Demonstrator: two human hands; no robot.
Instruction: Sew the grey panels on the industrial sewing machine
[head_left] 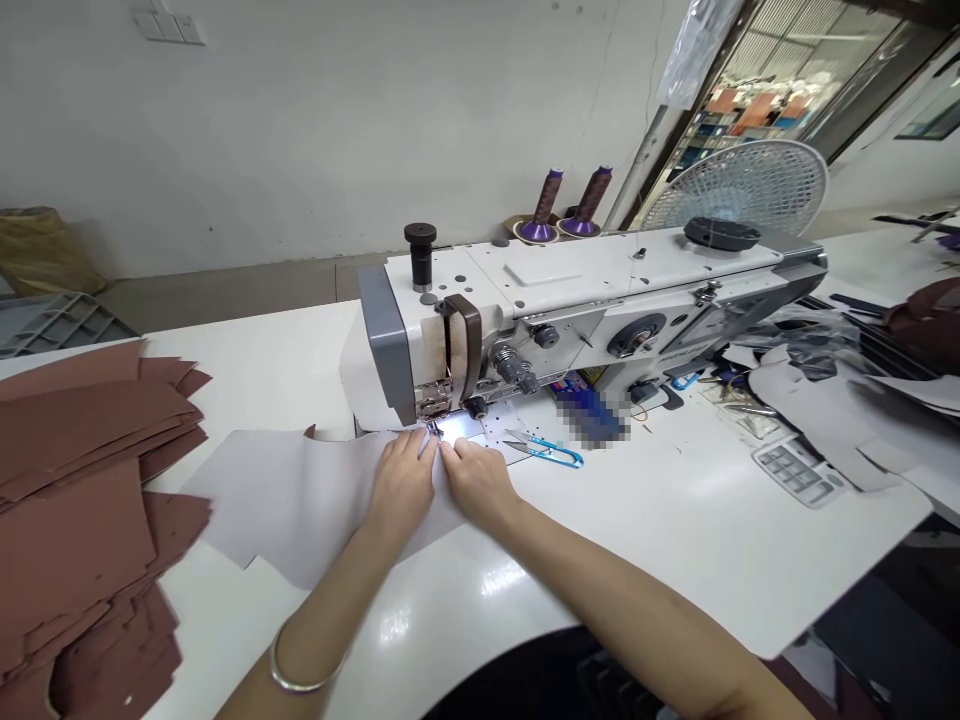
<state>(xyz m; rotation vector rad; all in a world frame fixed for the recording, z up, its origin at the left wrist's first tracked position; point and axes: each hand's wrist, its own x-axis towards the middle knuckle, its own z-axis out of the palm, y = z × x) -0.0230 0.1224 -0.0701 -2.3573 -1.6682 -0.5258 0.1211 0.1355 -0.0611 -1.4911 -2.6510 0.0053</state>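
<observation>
A pale grey sheet of leather-like material (330, 490) lies across the sewing machine's bed, and a small curled edge shows a brown face. The presser foot (433, 428) is at its far edge, just beyond my fingertips. My left hand (405, 478) rests on the sheet left of the foot, fingers laid out forward. Close on its right, my right hand (478, 482) has its fingers curled and pressed at the sheet's edge. The white sewing machine (480, 310) stands over the work with its lamp lit. Blue thread snips (551, 452) lie right of my right hand.
Brown cut pieces (82, 470) are piled at the left. Two thread cones (546, 210) stand behind the machine, near a white fan (750, 190). Pale scraps (825, 410) and a grey plastic tray-like piece (799, 475) lie at the right. A grey crate (64, 325) is at far left.
</observation>
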